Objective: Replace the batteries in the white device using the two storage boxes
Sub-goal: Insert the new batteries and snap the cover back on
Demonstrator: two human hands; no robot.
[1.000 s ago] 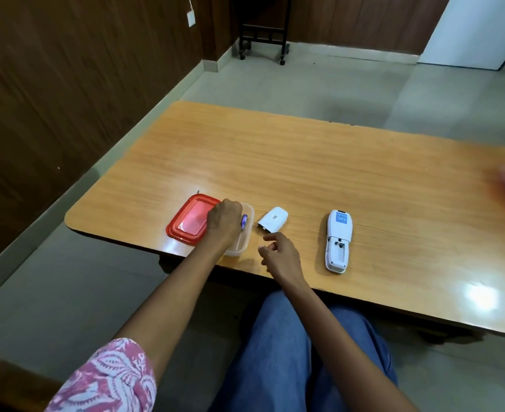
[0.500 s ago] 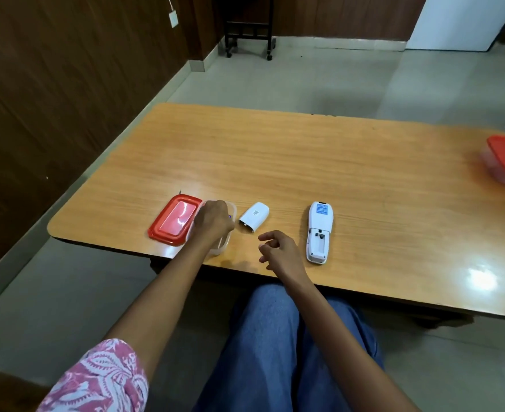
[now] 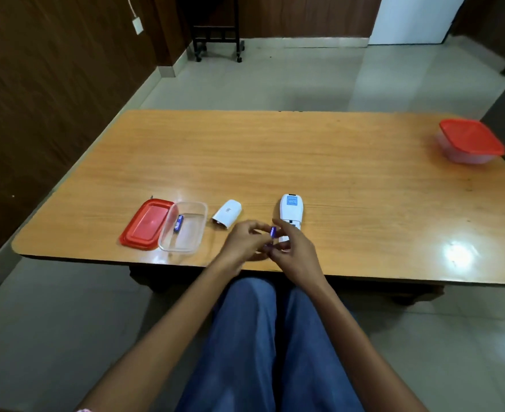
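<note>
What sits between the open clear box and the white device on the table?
The white battery cover lies there, touching neither the clear box nor the white device; the head view shows it.

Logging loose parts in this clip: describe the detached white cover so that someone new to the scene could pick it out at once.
On the wooden table, look near the front edge, left of centre. The white cover lies between the open clear box and the white device, touching neither. It is shorter than the device, lies tilted, and bears no blue label.
</note>
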